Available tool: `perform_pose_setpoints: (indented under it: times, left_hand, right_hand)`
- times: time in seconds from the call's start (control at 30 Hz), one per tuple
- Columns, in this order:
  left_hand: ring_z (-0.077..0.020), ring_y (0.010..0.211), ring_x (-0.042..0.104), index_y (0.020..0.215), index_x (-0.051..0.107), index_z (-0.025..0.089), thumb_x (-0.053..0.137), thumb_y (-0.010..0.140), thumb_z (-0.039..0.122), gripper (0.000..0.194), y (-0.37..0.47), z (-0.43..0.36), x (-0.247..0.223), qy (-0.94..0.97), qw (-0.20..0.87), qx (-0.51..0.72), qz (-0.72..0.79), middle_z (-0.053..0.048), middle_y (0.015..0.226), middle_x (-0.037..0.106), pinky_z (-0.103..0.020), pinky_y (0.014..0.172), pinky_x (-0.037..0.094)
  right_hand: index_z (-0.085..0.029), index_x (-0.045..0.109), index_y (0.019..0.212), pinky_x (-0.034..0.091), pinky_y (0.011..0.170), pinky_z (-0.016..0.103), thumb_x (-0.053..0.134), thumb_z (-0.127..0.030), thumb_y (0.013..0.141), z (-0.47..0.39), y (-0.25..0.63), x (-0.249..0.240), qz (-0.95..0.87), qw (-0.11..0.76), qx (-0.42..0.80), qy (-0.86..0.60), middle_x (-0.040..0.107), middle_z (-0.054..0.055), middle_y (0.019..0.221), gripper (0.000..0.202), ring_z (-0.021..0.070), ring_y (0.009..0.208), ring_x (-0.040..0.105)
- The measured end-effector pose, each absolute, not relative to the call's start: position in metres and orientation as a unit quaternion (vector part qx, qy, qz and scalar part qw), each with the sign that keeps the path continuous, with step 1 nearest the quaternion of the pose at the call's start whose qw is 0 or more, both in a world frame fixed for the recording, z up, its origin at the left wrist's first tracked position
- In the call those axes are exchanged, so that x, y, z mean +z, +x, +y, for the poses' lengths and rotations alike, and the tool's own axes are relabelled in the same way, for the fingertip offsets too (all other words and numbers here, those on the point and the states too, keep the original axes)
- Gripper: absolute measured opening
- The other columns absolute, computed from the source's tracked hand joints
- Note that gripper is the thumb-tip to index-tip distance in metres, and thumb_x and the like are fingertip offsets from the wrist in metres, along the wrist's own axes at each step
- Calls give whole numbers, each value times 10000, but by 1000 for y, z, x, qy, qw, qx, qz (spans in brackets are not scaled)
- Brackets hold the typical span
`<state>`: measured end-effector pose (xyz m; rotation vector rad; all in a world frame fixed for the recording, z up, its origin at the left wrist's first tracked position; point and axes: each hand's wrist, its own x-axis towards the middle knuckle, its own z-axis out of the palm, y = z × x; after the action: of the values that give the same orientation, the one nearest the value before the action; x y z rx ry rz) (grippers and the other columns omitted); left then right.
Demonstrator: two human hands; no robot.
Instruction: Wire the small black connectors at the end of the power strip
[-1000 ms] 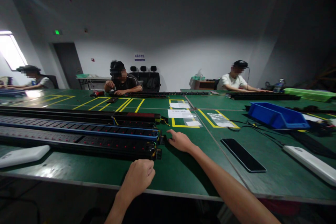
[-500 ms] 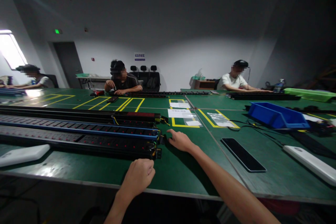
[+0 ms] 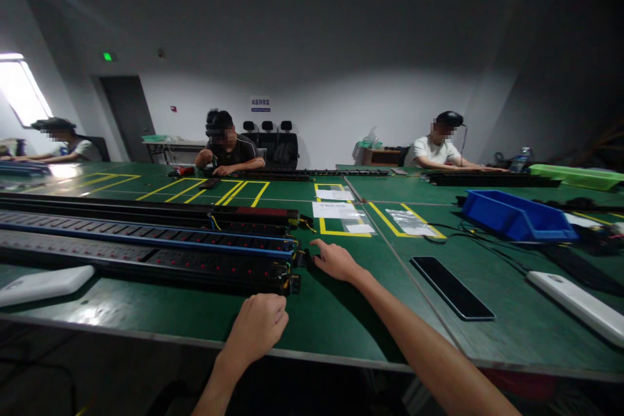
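Note:
Long black power strips with red dots along them lie side by side, their wired ends towards me. One strip has a blue body. My right hand rests on the table just right of these ends. Its index finger stretches towards a small dark end piece with wires; I cannot tell whether it touches. The thumb is apart and the other fingers are partly hidden. Near the front edge, my left hand is curled into a fist below the nearest strip's end connector, with nothing visible in it.
A phone lies right of my right forearm. Farther right are a white power bank, cables and a blue bin. Another white device sits at left. Papers lie beyond my hands. Several people sit across the green table.

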<state>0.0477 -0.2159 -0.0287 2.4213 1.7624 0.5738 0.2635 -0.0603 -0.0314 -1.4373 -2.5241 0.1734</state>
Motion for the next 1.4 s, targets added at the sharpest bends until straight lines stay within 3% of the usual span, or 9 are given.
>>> perform_pose_setpoints:
  times: [0.83, 1.4]
  left_hand:
    - [-115, 540, 370, 575, 348, 189, 485, 792, 67, 283, 48, -216, -30, 791, 44, 184, 582, 34, 570, 389, -315, 575, 164]
    - [-108, 531, 311, 593, 291, 182, 449, 785, 67, 275, 47, -217, -29, 792, 51, 198, 576, 31, 566, 385, -321, 572, 141]
  right_hand:
    - [-217, 457, 1391, 404, 730, 284, 496, -318, 942, -60, 264, -32, -862, 115, 59, -490, 728, 89, 1003, 462, 251, 946, 681]
    - [-218, 450, 1388, 402, 733, 288, 482, -327, 951, -60, 264, -32, -864, 118, 69, -485, 732, 71, 950, 451, 248, 940, 679]
